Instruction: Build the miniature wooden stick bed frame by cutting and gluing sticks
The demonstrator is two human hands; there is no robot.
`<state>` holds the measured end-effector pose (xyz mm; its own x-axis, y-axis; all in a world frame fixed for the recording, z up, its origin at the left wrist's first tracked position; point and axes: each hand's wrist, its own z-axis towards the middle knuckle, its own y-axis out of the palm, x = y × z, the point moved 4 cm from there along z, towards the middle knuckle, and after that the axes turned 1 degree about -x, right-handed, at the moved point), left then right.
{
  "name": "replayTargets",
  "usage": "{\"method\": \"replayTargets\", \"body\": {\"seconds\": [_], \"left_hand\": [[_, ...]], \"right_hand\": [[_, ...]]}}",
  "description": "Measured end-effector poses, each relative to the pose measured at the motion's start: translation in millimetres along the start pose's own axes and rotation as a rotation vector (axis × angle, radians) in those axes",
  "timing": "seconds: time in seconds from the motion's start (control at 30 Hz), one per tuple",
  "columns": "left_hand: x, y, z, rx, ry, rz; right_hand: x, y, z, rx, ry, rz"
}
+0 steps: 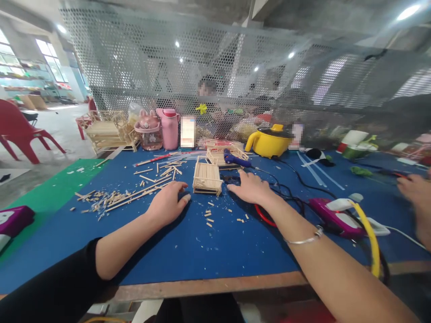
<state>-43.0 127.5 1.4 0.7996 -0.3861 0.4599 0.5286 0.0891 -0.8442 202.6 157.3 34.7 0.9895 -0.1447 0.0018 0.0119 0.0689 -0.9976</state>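
Note:
My left hand rests palm down on the blue table cover, fingers loosely curled, holding nothing, just left of a small wooden stick model. My right hand lies flat on the cover to the right of that model, fingers spread, close to black cables and a red ring-shaped item. Loose wooden sticks and offcuts lie left of my left hand. A blue glue gun sits behind the model on another stick frame.
A yellow pot, pink bottles and finished stick furniture stand at the back by a perforated metal screen. A pink and white device with a yellow strap lies right. Another person's hand is at the far right. Red chairs stand left.

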Motion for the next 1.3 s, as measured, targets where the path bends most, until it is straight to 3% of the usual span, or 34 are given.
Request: {"method": "replayTargets", "body": {"seconds": [0.17, 0.27, 0.33, 0.5, 0.7, 0.9, 0.97, 1.03, 1.17, 1.3], "left_hand": [[-1, 1.2, 9, 0.109, -0.019, -0.079], [1, 12.8, 18, 0.038, -0.010, -0.138], [3, 18.3, 20, 0.023, 0.012, -0.137], [10, 11.9, 9, 0.204, 0.077, -0.103], [23, 5.7, -8, 0.244, 0.204, -0.198], [31, -12.2, 6, 0.355, 0.359, -0.139], [40, -21.7, 20, 0.277, 0.469, -0.044], [49, -28.5, 38, 0.119, 0.516, 0.055], [65, -34.2, 63, -0.147, 0.560, 0.041], [73, -28.7, 74, -0.251, 0.577, -0.052]], "right_hand": [[-2, -24, -22, 0.083, -0.198, 0.069], [-25, -15, -42, 0.015, -0.491, 0.229], [-38, -2, -49, -0.004, -0.599, 0.248], [-47, 21, -45, -0.033, -0.601, 0.247], [-44, 18, -43, 0.045, -0.566, 0.254], [-34, 7, -42, 0.490, -0.520, 0.361], [-33, 6, -44, 0.576, -0.543, 0.352], [-33, 5, -46, 0.611, -0.556, 0.365], [-32, 0, -51, 0.661, -0.539, 0.416], [-31, 0, -51, 0.658, -0.560, 0.443]]}}
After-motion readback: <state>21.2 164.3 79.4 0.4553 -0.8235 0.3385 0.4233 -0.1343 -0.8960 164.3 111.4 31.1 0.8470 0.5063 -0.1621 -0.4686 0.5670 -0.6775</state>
